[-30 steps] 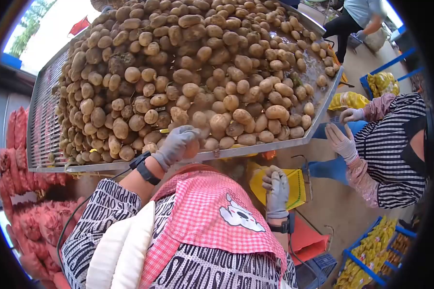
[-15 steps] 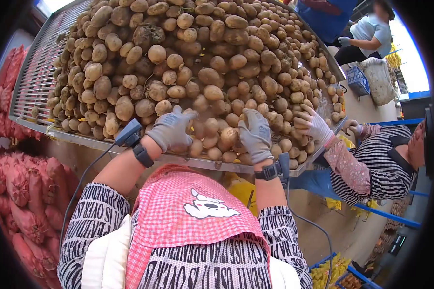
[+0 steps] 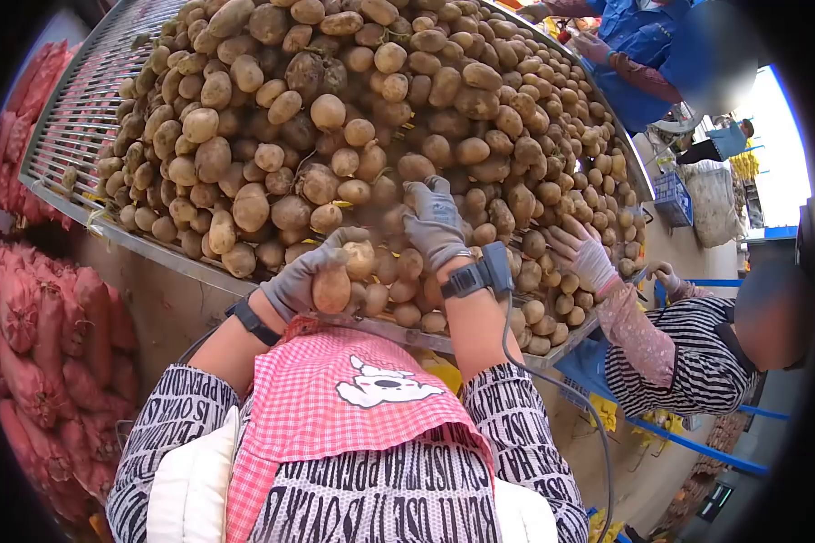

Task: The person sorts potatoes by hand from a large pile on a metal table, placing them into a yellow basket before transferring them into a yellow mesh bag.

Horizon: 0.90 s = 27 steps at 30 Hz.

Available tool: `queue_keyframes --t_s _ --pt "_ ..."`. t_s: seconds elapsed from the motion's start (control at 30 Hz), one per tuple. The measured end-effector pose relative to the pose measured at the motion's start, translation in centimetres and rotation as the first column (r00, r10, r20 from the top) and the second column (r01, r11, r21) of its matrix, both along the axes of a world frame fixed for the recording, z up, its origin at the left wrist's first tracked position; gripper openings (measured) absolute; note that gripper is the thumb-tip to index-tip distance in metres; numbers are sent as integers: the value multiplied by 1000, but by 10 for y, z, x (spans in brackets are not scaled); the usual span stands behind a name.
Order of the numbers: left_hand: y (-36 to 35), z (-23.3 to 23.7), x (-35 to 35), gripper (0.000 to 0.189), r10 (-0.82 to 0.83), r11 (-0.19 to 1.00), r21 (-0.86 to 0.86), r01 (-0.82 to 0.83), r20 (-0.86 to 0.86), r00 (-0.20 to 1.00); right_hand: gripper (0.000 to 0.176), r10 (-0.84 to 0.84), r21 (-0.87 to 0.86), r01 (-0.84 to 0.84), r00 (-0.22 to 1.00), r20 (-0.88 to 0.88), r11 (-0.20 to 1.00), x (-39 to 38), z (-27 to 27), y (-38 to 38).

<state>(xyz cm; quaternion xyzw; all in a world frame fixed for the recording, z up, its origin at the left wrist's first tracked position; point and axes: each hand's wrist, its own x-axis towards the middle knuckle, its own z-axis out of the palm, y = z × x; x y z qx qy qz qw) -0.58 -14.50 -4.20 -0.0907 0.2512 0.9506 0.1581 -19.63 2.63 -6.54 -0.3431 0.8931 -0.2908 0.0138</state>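
Note:
My gloved left hand is at the near edge of the potato heap, its fingers closed around a brown potato. A paler potato sits right beside its fingertips. Further in, my gloved right hand reaches down into the heap with bent fingers. Its fingertips are hidden, so what they grip cannot be made out. One potato lies just beyond its knuckles. Dusty potatoes surround both hands on the slatted metal table.
The metal table's rim runs along my front. Red mesh sacks are stacked at left. A co-worker's gloved hand touches potatoes at right; another person in blue works across the table. A cable hangs from my right wrist.
My left hand has drawn back toward the table's edge and now holds a potato. My right hand has shifted left and further into the heap. The view has turned slightly.

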Motion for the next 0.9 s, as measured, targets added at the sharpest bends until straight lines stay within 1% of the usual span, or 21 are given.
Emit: queue_keyframes --t_s 0.03,0.1,0.17,0.2,0.23,0.27,0.3,0.33,0.37,0.43,0.47,0.5,0.57,0.63,0.67,0.7,0.73,0.8,0.83,0.87,0.9 --pt "-3 7 8 64 39 985 166 -48 56 998 49 36 23 -37 999 12 999 -3 -2 4" --pt "-14 0 22 67 79 986 142 -83 31 996 45 42 65 -42 999 -5 997 -2 4 19" --pt "-20 4 31 70 27 911 413 -5 -48 999 44 -175 88 166 978 114 982 -10 -7 49" --pt "-17 10 33 68 79 884 460 -82 25 997 43 -175 -20 186 951 254 982 -11 -4 70" --pt "-15 17 28 68 62 883 466 -63 18 998 43 -193 -16 203 950 245 979 -6 11 81" --pt "-12 23 27 68 100 890 441 -120 70 993 42 -93 -373 432 746 659 821 5 31 94" --pt "-6 26 25 67 130 895 412 -170 124 984 42 212 -508 718 466 859 476 17 42 110" --pt "0 22 19 66 96 870 475 -136 108 989 40 366 -587 750 476 800 306 23 39 127" --pt "7 22 10 66 58 872 479 -100 102 993 40 344 -591 757 495 798 280 32 46 140" --pt "30 26 -9 65 -128 874 480 82 63 990 42 640 -480 877 379 669 -18 60 65 168" --pt "43 26 -21 64 -253 855 473 213 21 967 45 624 -432 900 370 688 -59 75 55 189" --pt "61 30 -30 64 -296 844 475 248 28 955 45 607 -425 900 393 691 -99 93 46 208" --pt "107 40 -47 62 -478 830 399 389 150 865 42 473 -277 951 307 826 -134 136 32 242" --pt "153 41 -55 59 -578 811 254 528 202 791 39 477 -197 960 270 836 -198 186 12 280" --pt "176 35 -56 54 -656 754 88 651 147 740 39 451 -166 955 265 852 -248 213 8 296" --pt "201 32 -60 53 -798 574 423 701 97 595 40 429 -132 947 254 867 -293 239 5 311" --pt "227 29 -60 54 -842 535 340 773 145 519 40 419 -125 938 261 870 -324 264 -4 322" --pt "281 25 -51 55 -896 432 210 877 215 389 42 235 38 792 135 962 -610 308 -21 339" --pt "308 24 -45 56 -913 377 165 912 233 335 42 232 44 778 132 964 -627 323 -23 341" --pt "327 13 -34 58 -930 366 14 930 41 366 44 191 15 742 153 970 -670 334 -24 342" --pt "353 3 -25 52 -936 325 -78 943 114 332 47 150 -15 709 169 974 -705 344 -25 344"
